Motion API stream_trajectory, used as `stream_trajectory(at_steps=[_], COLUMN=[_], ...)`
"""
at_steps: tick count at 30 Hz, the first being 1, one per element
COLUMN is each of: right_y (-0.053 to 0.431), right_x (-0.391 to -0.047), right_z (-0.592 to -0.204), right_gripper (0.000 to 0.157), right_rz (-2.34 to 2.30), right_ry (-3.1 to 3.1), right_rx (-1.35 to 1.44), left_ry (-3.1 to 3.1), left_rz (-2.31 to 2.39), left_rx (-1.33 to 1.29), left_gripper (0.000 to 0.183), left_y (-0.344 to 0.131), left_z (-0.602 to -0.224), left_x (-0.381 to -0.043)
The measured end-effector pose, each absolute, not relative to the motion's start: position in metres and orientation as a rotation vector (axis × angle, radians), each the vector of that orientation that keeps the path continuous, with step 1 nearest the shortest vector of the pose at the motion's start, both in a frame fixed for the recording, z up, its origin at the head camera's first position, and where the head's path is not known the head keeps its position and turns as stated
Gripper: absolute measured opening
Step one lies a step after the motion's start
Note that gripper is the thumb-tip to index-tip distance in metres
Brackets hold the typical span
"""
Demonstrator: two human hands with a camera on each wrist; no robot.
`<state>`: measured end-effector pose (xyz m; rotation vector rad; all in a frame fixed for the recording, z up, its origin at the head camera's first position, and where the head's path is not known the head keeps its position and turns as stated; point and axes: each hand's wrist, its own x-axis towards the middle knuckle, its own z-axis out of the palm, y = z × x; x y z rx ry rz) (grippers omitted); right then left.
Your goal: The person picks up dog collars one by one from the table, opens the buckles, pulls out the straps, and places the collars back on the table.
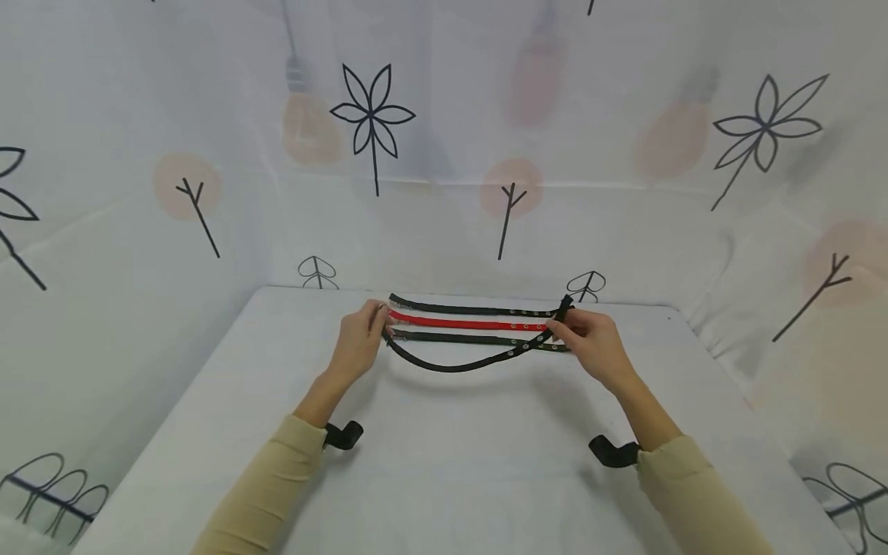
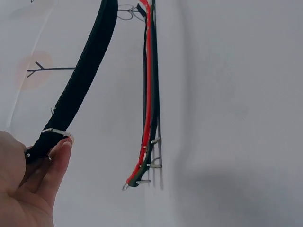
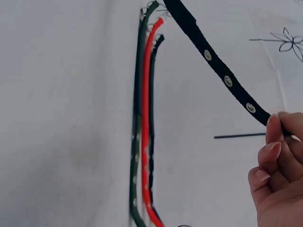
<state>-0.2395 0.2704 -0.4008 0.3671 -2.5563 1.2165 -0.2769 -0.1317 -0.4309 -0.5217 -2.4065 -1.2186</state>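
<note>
A black collar (image 1: 451,368) with metal eyelets hangs in a shallow sag between the two hands. My left hand (image 1: 357,339) pinches its buckle end; in the left wrist view, thumb and fingers close on the collar (image 2: 87,71) just below a metal loop. At the other end, my right hand (image 1: 593,343) pinches the strap near its tip, and a row of eyelets shows in the right wrist view on the collar (image 3: 218,66). Behind it lie a red collar (image 1: 465,321), a dark green collar (image 1: 458,338) and another black collar (image 1: 458,310), roughly parallel, buckles to the left.
A white table (image 1: 451,462) spreads under the arms. Beyond its back edge hangs a pale cloth (image 1: 430,231) printed with flowers, twigs and light bulbs. Each wrist carries a black mount, such as the left one (image 1: 344,436).
</note>
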Motion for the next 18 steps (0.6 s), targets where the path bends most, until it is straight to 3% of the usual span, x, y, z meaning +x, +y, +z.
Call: stream_trajectory(at_steps=[11,18], right_y=[0.294,0.302], right_x=[-0.239,-0.245], right_z=[-0.416,-0.439], right_gripper=[0.037,0.041], right_rz=[1.539,1.953], right_ry=[-2.557,-2.45], right_rx=[0.071,-0.106], left_ry=[-2.494,-2.524], left_rz=[-1.156,-1.602], left_rx=[-0.466,-0.301], left_gripper=[0.011,0.016], left_y=[-0.154,-0.159], left_z=[-0.439,-0.445], left_x=[-0.282,-0.284])
